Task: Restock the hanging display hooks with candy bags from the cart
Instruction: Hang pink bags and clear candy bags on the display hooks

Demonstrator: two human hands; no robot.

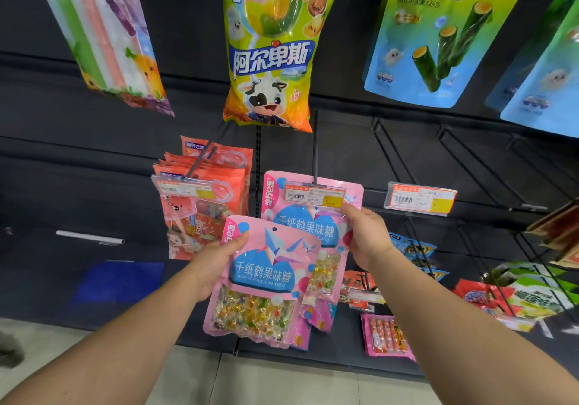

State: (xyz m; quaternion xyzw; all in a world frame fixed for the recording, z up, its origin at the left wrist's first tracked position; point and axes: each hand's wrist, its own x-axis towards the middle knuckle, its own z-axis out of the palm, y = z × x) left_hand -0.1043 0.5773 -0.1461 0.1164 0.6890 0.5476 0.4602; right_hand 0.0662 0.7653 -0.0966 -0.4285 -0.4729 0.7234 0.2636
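The left hand (219,260) grips a pink candy bag (260,282) in curled fingers, while the right hand (365,235) pinches the hanging bag (300,216) behind it.

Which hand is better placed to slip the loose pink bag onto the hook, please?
Left. The left hand already grips the loose pink bag; the right hand holds the hanging bag under the hook.

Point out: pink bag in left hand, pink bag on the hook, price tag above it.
Pink bag in left hand (261,274), head view: blue label panel.
Hung pink bag (300,227), head view: blue title area.
Price tag (313,197), head view: tag centre.
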